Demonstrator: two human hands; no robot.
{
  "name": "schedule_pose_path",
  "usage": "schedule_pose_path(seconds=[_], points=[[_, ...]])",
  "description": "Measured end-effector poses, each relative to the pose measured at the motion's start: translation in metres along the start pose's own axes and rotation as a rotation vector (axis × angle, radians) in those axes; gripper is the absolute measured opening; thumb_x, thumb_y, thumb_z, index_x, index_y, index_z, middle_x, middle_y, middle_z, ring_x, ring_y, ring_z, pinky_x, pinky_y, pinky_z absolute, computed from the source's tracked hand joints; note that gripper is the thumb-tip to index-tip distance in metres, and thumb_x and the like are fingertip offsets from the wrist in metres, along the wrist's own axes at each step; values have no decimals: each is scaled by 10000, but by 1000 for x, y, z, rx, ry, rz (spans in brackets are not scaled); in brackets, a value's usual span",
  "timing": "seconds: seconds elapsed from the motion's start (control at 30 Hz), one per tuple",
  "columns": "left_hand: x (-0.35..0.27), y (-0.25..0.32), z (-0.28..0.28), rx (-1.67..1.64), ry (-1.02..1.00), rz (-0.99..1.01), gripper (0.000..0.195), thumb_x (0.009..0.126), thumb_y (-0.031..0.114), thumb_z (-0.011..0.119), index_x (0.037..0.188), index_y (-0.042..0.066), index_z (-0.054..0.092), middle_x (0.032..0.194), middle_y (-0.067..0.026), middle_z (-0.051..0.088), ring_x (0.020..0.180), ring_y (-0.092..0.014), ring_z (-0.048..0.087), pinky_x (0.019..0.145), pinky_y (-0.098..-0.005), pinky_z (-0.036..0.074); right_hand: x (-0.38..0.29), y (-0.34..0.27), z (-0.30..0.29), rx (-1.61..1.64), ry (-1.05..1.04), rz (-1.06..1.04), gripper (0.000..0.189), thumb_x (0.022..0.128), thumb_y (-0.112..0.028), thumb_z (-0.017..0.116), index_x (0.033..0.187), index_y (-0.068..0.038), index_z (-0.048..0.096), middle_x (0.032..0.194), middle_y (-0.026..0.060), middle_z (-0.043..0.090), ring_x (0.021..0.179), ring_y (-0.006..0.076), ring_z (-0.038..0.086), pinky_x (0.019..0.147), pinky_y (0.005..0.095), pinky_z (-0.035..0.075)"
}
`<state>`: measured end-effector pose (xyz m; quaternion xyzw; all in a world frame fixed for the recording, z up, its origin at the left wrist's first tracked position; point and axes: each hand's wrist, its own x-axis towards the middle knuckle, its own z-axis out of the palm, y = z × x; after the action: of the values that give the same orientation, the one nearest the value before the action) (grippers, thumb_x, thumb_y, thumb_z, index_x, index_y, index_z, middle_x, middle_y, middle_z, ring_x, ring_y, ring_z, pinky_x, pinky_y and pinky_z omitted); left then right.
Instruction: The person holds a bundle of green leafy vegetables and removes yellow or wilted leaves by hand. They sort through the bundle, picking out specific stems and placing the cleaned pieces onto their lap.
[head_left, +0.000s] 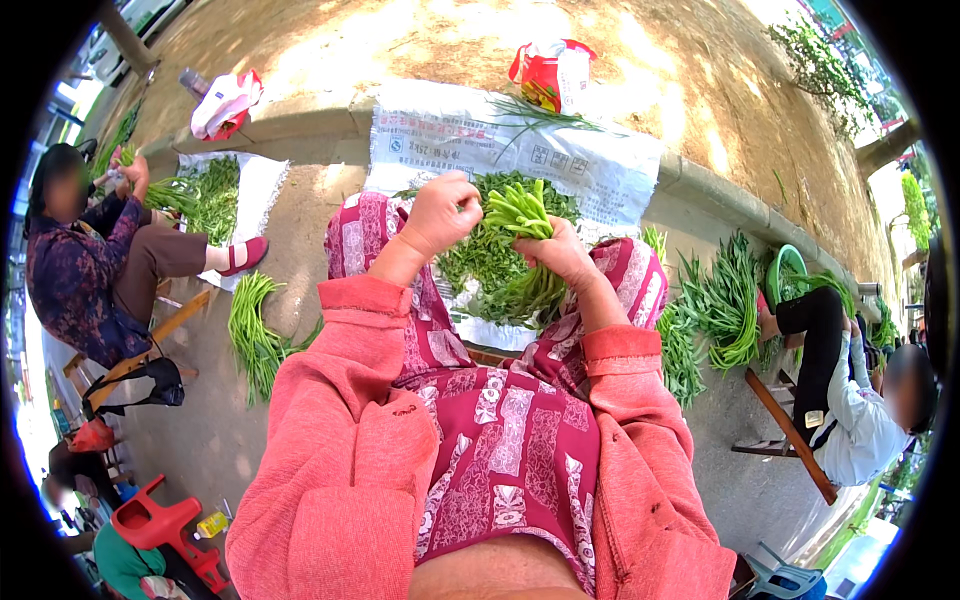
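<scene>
My right hand (551, 244) is closed around a bundle of leafy green stems (523, 208), with the pale stem ends pointing up and the leaves hanging down below the fist. Just left of the stem ends is my left hand (448, 210), raised with its fingers curled; whether anything small lies between the fingertips cannot be told. Beneath both hands, loose green leaves (484, 259) are heaped on a white woven sack (450, 112) that bears printing. Long thin green blades (536, 116) lie on the sack's far part.
Stem bundles lie on the ground at left (251, 330) and right (731, 307). A red and white bag (551, 75) stands beyond the sack, by a stone kerb (720, 195). Seated people are at left (97, 247) and right (862, 427). A green basin (784, 274) and red stool (161, 521) are farther out.
</scene>
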<state>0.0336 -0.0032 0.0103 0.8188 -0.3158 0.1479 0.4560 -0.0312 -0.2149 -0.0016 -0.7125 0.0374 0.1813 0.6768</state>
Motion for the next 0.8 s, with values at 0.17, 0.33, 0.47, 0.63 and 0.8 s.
schedule_pose_path(seconds=[0.17,0.33,0.47,0.63,0.8], points=[[3,-10,-5,-120,253,-162,44,791,22,607,761,13,638,688,-22,553,603,-86,520,559,-228,428,0,0,-2,64,1,-18,96,756,-19,668,840,-41,628,664,-12,581,543,85,526,498,241,427],[-3,-16,-3,-205,140,-294,124,849,108,642,778,8,633,684,10,569,602,-45,477,562,-212,417,-1,-4,0,87,10,-6,91,753,-9,666,829,-40,626,669,-8,586,544,88,530,507,244,438],[-3,-17,-1,-231,87,-361,153,855,143,668,792,10,626,678,21,575,592,-46,474,566,-215,421,-1,-4,-1,125,-21,-37,92,754,-6,664,834,-36,631,677,-8,591,542,88,531,511,245,442],[2,10,-4,-321,187,-223,105,802,84,698,776,27,614,671,-8,554,563,-86,519,544,-229,450,1,-2,0,100,-3,-32,94,759,-10,665,845,-33,633,681,-6,595,541,85,532,500,245,440],[-1,47,-5,-198,100,60,104,736,37,703,787,31,613,705,-51,545,591,-153,571,537,-263,477,4,3,2,44,59,-25,90,761,-31,673,837,-27,625,680,0,596,541,85,530,493,240,433]])
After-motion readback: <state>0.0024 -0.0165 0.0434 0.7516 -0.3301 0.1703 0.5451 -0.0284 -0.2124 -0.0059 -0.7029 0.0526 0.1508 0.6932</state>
